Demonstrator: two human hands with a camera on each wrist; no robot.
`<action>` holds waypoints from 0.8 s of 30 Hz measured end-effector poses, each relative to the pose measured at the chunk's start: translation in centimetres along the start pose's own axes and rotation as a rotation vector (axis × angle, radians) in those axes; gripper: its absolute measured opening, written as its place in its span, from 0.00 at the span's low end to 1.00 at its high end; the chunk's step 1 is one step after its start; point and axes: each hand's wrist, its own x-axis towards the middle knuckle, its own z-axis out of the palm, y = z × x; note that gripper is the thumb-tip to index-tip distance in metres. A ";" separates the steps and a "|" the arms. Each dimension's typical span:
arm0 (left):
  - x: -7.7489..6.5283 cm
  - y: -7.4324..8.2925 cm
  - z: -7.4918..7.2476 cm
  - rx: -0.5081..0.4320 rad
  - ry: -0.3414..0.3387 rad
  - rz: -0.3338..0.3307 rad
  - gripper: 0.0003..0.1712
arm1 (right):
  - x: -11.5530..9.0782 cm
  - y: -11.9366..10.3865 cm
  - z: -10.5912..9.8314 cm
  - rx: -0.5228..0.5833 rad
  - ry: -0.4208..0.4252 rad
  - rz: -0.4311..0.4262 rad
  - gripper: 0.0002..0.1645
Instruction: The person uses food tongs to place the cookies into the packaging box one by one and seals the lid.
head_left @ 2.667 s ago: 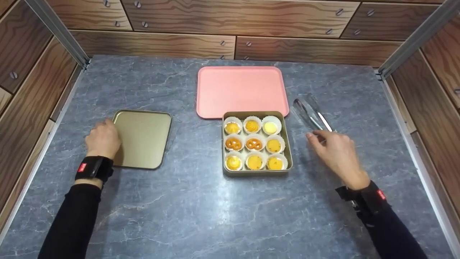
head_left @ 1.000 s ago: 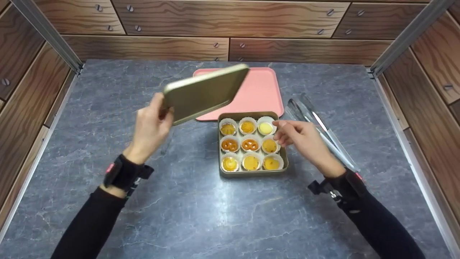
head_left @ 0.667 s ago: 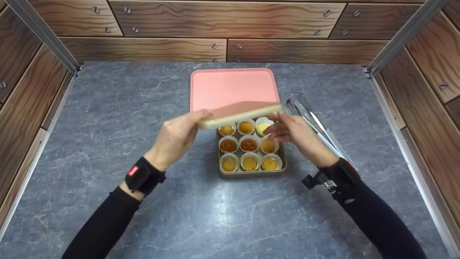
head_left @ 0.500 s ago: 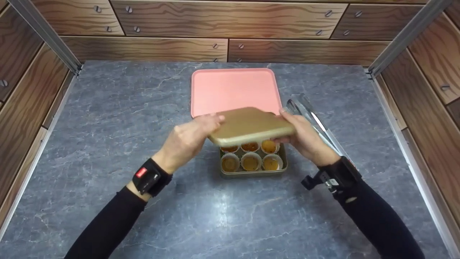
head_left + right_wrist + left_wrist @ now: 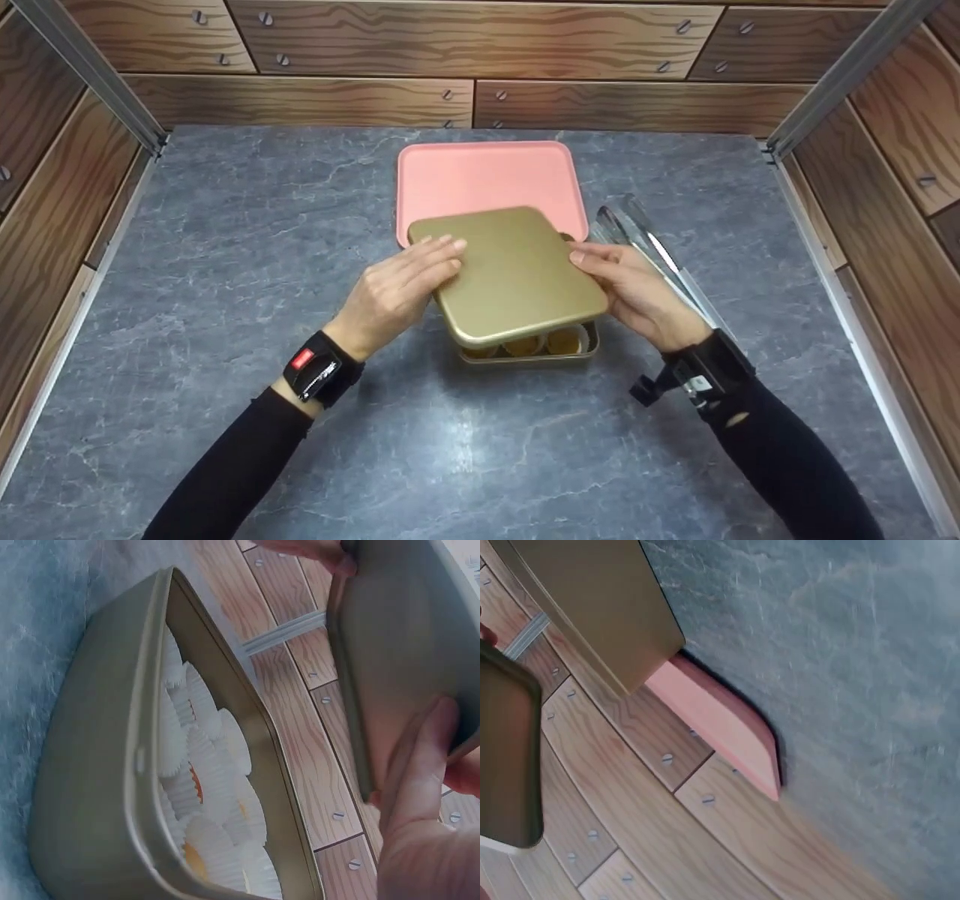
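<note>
A gold metal lid [image 5: 517,274], smooth outer face up, is held tilted over the matching square tin [image 5: 529,361]. My left hand [image 5: 394,292] grips its left edge, fingers lying on the top face. My right hand [image 5: 637,289] pinches the right edge with the thumb on top; the right wrist view shows fingers against the lid's inner side. A gap separates the lid from the tin's rim [image 5: 139,787]. Yellow pastries [image 5: 566,341] in white pleated paper cups [image 5: 214,847] show inside; the lid hides most of them in the head view.
A pink tray [image 5: 487,176] lies behind the tin, its front edge partly covered by the lid. Metal tongs [image 5: 667,259] lie to the right, partly behind my right hand. Wood-patterned panels [image 5: 360,41] wall in the grey marbled table [image 5: 300,195].
My left hand has lifted the lid off the table at left, brought it over the tin and turned it outer face up. My right hand has moved left from beside the tongs and taken the lid's right edge.
</note>
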 end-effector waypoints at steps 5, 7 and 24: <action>-0.4 0.5 0.7 -0.090 0.051 -0.295 0.30 | -0.3 0.1 0.0 0.024 0.050 -0.045 0.34; -0.6 1.0 1.1 -0.170 0.061 -0.468 0.37 | -0.3 0.2 -0.1 0.025 0.065 -0.071 0.34; 1.1 3.3 2.0 -0.821 0.039 -1.349 0.38 | -0.2 2.5 -1.7 -0.064 0.122 -0.167 0.33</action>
